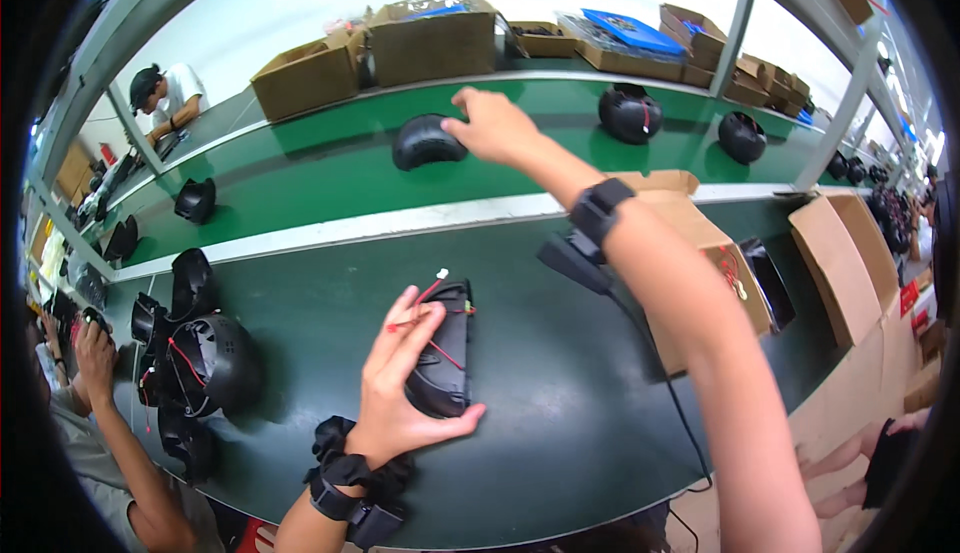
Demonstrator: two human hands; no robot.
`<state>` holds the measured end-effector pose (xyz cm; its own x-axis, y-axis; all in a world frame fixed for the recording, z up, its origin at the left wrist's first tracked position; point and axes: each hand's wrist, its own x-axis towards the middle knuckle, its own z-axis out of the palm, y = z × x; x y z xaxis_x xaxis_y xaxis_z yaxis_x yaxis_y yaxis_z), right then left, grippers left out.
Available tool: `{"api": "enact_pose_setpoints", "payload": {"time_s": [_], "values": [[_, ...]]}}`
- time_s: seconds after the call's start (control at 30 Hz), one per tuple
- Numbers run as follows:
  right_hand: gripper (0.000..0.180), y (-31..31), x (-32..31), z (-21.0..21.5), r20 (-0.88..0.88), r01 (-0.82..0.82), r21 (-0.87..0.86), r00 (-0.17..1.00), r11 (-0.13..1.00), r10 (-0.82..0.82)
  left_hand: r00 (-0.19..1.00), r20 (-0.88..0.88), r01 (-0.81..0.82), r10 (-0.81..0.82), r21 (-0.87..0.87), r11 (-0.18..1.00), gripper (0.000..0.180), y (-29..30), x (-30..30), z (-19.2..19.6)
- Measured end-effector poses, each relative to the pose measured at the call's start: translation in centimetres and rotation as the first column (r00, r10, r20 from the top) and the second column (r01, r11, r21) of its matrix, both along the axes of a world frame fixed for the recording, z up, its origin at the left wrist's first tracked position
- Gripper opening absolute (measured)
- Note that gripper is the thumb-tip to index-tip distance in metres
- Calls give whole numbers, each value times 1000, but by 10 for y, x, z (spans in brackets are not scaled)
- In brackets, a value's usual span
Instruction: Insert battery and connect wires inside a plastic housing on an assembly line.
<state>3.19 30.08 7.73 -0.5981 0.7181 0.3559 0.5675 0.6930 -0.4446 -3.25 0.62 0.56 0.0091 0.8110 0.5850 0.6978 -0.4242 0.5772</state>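
Right hand (492,125) reaches out, fingers loosely open, touching the black shell (428,141) lying crosswise just left of them. Left hand (400,383) grips a wired black part (443,353), long axis upright.

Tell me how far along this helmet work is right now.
Done: several black helmets lie out on the green conveyor belt. In hand: the left hand grips a black curved plastic shell piece with red wires, while the right hand reaches to a black curved shell on the belt. Left: a cluster of black helmet parts waits at the left.
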Motion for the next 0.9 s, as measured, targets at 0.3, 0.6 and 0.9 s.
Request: {"api": "enact_pose_setpoints", "payload": {"time_s": [0.3, 0.6, 0.9], "values": [[72, 50, -86, -72, 197, 222, -182, 963, 958, -186, 998, 23, 66, -66, 6, 998, 89, -4, -3, -2], [93, 21, -70, -40, 327, 577, -249, 806, 778, -493, 997, 23, 73, -74, 39, 997, 85, -2, -6, -5], [99, -6, 26, -53, -444, 33, -353, 874, 935, -198, 992, 123, 32, -38, 50, 998, 88, -3, -5, -10]]}}
